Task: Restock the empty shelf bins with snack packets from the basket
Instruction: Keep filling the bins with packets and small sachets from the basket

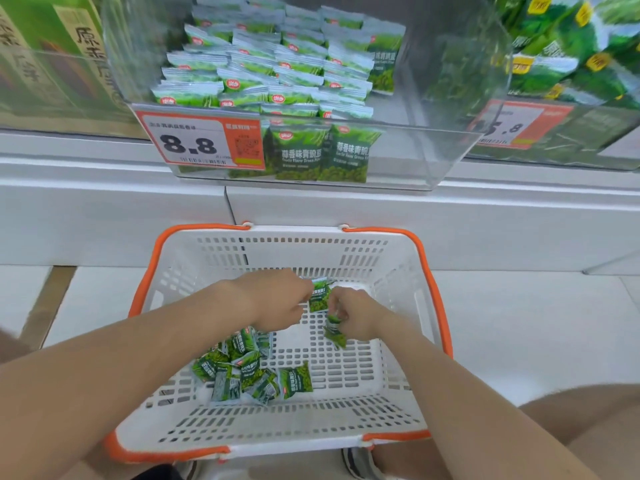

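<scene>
Person crouches in front of a white plastic basket (294, 441) w/ orange handles, set on a pale tiled floor (519, 323) just below the shelf. Both forearms reach down into it.

L hand (280, 301) is curled, fingertips pinching the left edge of a green pea snack pkt (319, 296) held up near the basket's far wall. R hand (355, 317) is closed in a fist round a second pkt (335, 333), which hangs crumpled below the fingers; its upper fingers sit right against the first pkt's right edge, can't tell if they grip it too. The hands are close together, the first pkt between them.

Loose pile of the same green pkts (242, 374) lies on the basket floor, front-left, under the L forearm and apart from both hands.

Above, a clear acrylic shelf bin (433, 157) is already stocked w/ rows of matching pkts (277, 71) on its left and centre; its right part shows bare. An orange price tag (194, 143) reading 8.8 is fixed to the bin front. The next bin to the right (571, 140) holds bigger green bags, blurred. Green boxes (52, 46) stand at the left.
</scene>
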`<state>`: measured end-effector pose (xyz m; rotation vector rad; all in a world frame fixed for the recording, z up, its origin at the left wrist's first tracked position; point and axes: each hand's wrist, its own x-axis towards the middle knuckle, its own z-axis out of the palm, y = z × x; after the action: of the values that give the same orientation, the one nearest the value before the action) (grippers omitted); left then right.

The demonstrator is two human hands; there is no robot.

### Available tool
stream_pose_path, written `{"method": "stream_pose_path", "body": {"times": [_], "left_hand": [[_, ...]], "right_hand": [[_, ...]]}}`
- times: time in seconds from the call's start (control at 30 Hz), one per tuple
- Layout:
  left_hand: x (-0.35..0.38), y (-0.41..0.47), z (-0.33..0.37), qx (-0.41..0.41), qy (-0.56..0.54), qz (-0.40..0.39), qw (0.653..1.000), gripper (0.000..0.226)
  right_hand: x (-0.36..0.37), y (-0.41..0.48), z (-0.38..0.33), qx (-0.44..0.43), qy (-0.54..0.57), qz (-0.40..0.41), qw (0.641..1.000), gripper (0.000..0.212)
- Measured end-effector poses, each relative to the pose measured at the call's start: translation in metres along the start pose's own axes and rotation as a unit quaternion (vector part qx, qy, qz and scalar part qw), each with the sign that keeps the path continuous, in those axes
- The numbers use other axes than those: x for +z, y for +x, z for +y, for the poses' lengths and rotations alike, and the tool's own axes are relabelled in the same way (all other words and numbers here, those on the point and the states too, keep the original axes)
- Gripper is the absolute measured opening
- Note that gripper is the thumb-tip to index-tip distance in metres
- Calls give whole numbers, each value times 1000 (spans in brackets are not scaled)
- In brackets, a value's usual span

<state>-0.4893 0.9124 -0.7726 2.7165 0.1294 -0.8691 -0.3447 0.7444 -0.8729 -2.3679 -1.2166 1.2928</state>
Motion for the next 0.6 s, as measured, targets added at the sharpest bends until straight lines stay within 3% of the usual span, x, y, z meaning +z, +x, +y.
{"method": "stream_pose_path", "body": {"times": [0.13,0.23,0.4,0.6], "left_hand": [[2,0,-8,-50,-111,10,992,61],[-1,-5,-9,-45,-239,11,970,50],[-10,-15,-7,-61,-341,86,934,30],[-34,-30,10,-86,-226,202,949,43]], "right_hand": [[-34,-21,-40,-42,222,-16,974,36],[-50,-38,-59,-75,333,-17,940,44],[-60,-48,-70,-93,359,31,928,49],[-75,-59,-97,-138,289,110,941,22]]}}
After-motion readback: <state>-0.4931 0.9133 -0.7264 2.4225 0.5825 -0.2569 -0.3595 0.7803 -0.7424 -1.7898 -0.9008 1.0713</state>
